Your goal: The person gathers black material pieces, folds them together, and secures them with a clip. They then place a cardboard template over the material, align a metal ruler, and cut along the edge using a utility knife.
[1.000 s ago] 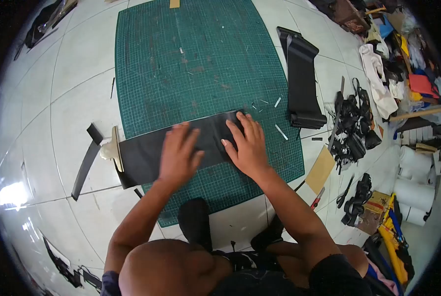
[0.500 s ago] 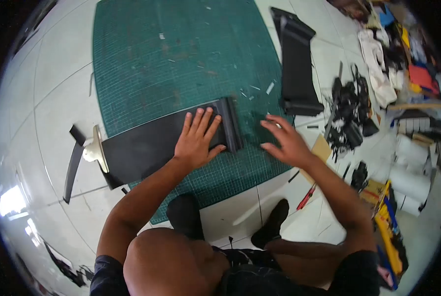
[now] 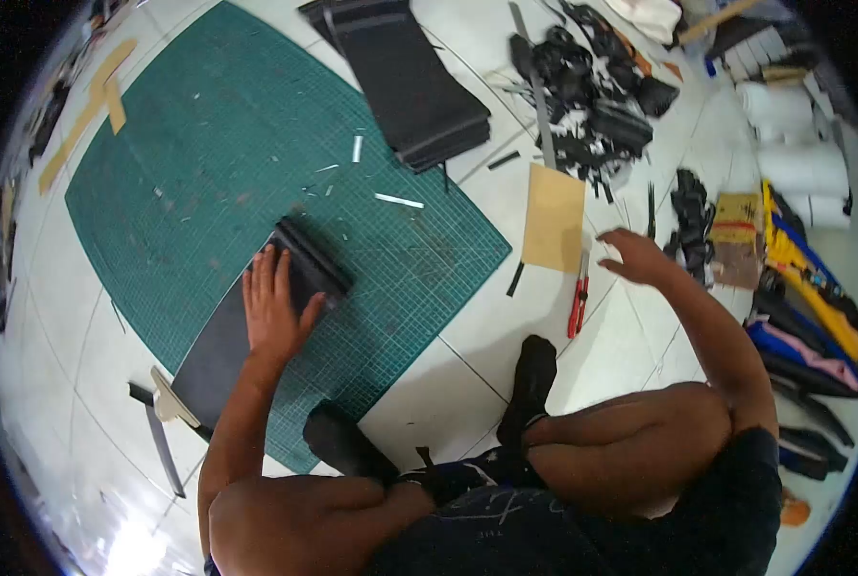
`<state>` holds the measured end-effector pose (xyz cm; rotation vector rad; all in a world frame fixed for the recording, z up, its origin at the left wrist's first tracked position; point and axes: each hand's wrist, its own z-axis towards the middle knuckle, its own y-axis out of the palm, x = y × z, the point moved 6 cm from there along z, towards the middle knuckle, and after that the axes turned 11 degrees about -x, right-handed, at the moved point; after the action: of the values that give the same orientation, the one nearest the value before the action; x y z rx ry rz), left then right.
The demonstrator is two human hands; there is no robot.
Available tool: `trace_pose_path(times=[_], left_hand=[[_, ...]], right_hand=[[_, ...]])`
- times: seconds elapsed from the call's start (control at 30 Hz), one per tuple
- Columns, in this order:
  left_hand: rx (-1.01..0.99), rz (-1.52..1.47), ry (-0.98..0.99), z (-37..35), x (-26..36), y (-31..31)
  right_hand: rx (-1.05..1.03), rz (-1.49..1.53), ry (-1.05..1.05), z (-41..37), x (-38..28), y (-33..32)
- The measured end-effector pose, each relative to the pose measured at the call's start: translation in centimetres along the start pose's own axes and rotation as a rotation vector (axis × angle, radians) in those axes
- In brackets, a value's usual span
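My left hand [image 3: 277, 312] lies flat with spread fingers on a black sheet [image 3: 219, 357], just beside the dark rolled or folded band [image 3: 315, 259] at its far end. A pale metal clip [image 3: 171, 398] grips the sheet's near end. Under the sheet is a green gridded cutting mat [image 3: 429, 250]. Over the floor on the right, my right hand [image 3: 637, 257] is open and holds nothing, its thumb and fingers apart. Closest to it is a red-handled cutter knife [image 3: 578, 309], beside a tan rectangular card [image 3: 554, 216].
A stack of black sheets [image 3: 405, 82] overlaps the mat's far edge. Beyond the card lie a metal ruler [image 3: 536, 96] and a heap of black scraps [image 3: 606, 120]. White rolls [image 3: 794, 139] stand farther right. Small white offcuts [image 3: 398, 201] dot the mat.
My right hand has moved right, away from the mat to near the knife. My left hand stays flat on the black sheet. The view has turned and shifted right.
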<state>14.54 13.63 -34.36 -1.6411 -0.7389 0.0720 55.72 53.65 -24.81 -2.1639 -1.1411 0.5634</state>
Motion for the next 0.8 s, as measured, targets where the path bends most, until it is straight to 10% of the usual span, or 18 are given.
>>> trace_pose_path(times=[0.8], left_hand=[[0.008,-0.182,-0.276,-9.9,-0.2,-1.6]], right_hand=[[0.279,0.225,-0.131,12.6,5.6,-3.5]])
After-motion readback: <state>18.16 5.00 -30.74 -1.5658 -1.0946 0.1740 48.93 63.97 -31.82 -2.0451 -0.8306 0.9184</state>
